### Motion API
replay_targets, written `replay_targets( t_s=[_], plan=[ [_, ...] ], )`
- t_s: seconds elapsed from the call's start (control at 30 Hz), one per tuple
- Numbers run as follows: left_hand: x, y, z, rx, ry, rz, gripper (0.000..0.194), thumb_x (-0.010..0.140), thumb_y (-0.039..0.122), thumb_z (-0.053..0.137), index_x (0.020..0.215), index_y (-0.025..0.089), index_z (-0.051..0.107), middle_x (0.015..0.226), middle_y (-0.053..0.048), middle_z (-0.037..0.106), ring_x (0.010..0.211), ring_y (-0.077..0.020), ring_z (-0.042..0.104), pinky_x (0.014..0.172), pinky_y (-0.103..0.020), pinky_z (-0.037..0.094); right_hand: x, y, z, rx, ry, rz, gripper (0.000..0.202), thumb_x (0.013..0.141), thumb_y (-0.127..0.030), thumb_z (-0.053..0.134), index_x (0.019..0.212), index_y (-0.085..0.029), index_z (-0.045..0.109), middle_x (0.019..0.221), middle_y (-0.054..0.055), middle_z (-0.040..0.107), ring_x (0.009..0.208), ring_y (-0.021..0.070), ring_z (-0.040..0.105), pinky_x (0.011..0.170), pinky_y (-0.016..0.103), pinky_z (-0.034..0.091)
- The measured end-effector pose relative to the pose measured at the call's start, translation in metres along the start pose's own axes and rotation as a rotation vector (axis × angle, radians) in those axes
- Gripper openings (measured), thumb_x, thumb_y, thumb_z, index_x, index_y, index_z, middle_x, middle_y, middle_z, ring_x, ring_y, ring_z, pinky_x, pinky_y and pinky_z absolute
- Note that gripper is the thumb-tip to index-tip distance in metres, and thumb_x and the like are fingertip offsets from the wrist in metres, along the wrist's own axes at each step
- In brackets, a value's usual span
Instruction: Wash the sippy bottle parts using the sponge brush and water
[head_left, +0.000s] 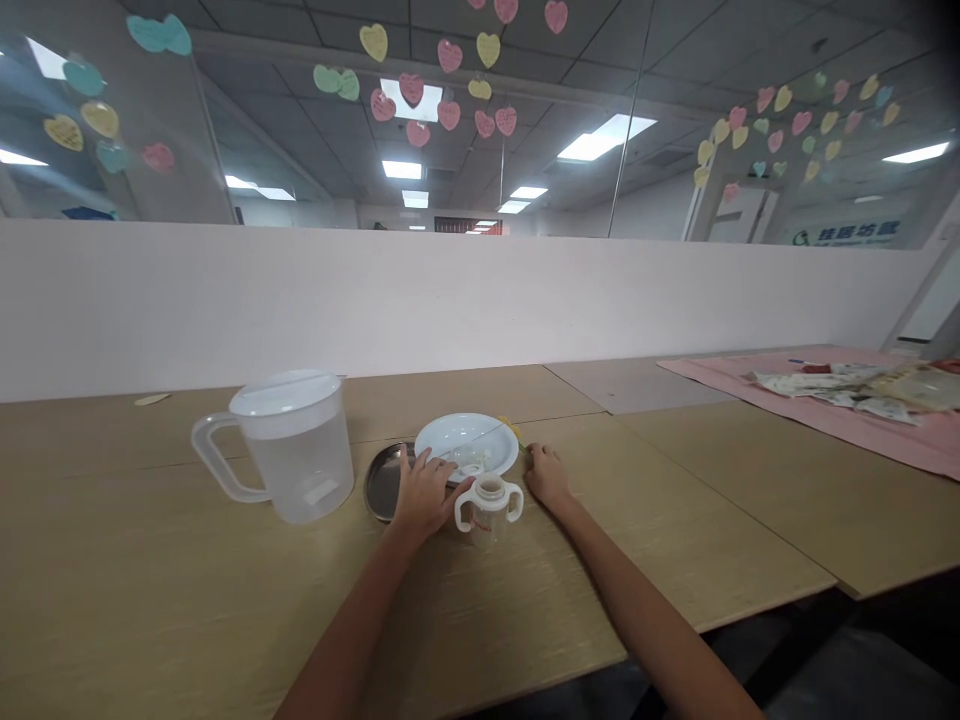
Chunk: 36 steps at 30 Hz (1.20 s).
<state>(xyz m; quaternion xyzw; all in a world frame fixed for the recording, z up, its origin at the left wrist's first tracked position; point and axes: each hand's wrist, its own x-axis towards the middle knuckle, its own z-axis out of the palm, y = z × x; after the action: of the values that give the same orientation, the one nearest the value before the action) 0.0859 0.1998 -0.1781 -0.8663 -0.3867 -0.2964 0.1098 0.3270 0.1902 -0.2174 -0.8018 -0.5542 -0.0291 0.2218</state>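
Observation:
My left hand point(426, 495) lies at the near left rim of a white plate point(427, 440), its fingers stretched apart. Its thumb and index finger are beside a small white ring-shaped part point(471, 470). My right hand point(547, 476) rests right of the plate with curled fingers. They close on the end of a thin yellow-green stick point(516, 430), which leans over the plate's rim; its exact kind is unclear. Between my forearms stands a clear baby bottle point(489, 515) with two white handles and an uncovered neck. A metal tray point(384, 485) is partly hidden behind my left hand.
A lidded plastic pitcher point(300, 460) holding clear liquid stands at the left, handle outward. A pale flat oval piece point(152, 399) lies near the wall point(450, 300). On a pink cloth point(720, 375) at the far right are papers and packets point(862, 385). Table panels meet at seams.

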Motion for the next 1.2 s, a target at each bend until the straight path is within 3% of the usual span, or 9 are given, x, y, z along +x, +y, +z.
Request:
replay_targets(
  t_s=[0.1, 0.37, 0.53, 0.83, 1.03, 1.2],
  plan=[
    [0.001, 0.003, -0.001, -0.026, -0.006, -0.02, 0.04, 0.086, 0.051, 0.041, 0.094, 0.021, 0.068, 0.094, -0.009, 0.069, 0.109, -0.0302, 0.053, 0.105, -0.059, 0.015, 0.0, 0.001, 0.0, -0.003, 0.001, 0.005, 0.041, 0.075, -0.006, 0.044, 0.115, -0.014, 0.052, 0.102, 0.013, 0.059, 0.097, 0.0201, 0.052, 0.076, 0.025, 0.034],
    [-0.004, 0.003, 0.002, -0.083, 0.042, -0.018, 0.044, 0.087, 0.05, 0.038, 0.11, 0.019, 0.061, 0.117, -0.011, 0.062, 0.113, -0.027, 0.052, 0.107, -0.058, 0.015, 0.0, 0.002, 0.002, -0.013, 0.017, 0.02, 0.042, 0.073, -0.006, 0.046, 0.114, -0.015, 0.053, 0.101, 0.012, 0.059, 0.097, 0.0205, 0.052, 0.075, 0.025, 0.034],
    [-0.006, 0.0, -0.001, -0.09, 0.06, -0.013, 0.041, 0.09, 0.043, 0.037, 0.119, 0.02, 0.054, 0.125, -0.011, 0.056, 0.119, -0.0263, 0.047, 0.107, -0.059, 0.009, 0.0, 0.002, 0.003, 0.003, 0.024, 0.014, 0.041, 0.073, -0.006, 0.045, 0.112, -0.014, 0.054, 0.1, 0.012, 0.06, 0.097, 0.0204, 0.052, 0.076, 0.025, 0.033],
    [0.0, 0.002, -0.014, -0.045, 0.155, 0.001, 0.036, 0.091, 0.033, 0.037, 0.12, 0.02, 0.053, 0.126, -0.01, 0.056, 0.121, -0.0257, 0.045, 0.107, -0.058, 0.014, 0.0, 0.003, 0.005, 0.072, 0.038, 0.014, 0.041, 0.072, -0.005, 0.046, 0.111, -0.014, 0.055, 0.101, 0.013, 0.06, 0.096, 0.0213, 0.053, 0.078, 0.026, 0.034],
    [0.0, -0.002, -0.022, -0.063, 0.329, 0.009, 0.033, 0.09, 0.028, 0.04, 0.118, 0.017, 0.055, 0.118, -0.011, 0.061, 0.116, -0.0245, 0.05, 0.105, -0.052, 0.023, 0.002, 0.01, 0.005, 0.234, 0.095, 0.098, 0.04, 0.068, -0.008, 0.049, 0.107, -0.014, 0.058, 0.097, 0.012, 0.063, 0.09, 0.0209, 0.057, 0.072, 0.026, 0.037],
    [0.0, -0.003, -0.023, -0.079, 0.485, 0.037, 0.03, 0.089, 0.023, 0.044, 0.115, 0.019, 0.058, 0.11, -0.01, 0.065, 0.112, -0.0224, 0.054, 0.105, -0.048, 0.026, 0.008, 0.027, -0.006, 0.437, 0.265, 0.244, 0.046, 0.073, -0.02, 0.037, 0.115, -0.011, 0.054, 0.097, 0.013, 0.063, 0.083, 0.0216, 0.059, 0.065, 0.027, 0.039]
  ],
)
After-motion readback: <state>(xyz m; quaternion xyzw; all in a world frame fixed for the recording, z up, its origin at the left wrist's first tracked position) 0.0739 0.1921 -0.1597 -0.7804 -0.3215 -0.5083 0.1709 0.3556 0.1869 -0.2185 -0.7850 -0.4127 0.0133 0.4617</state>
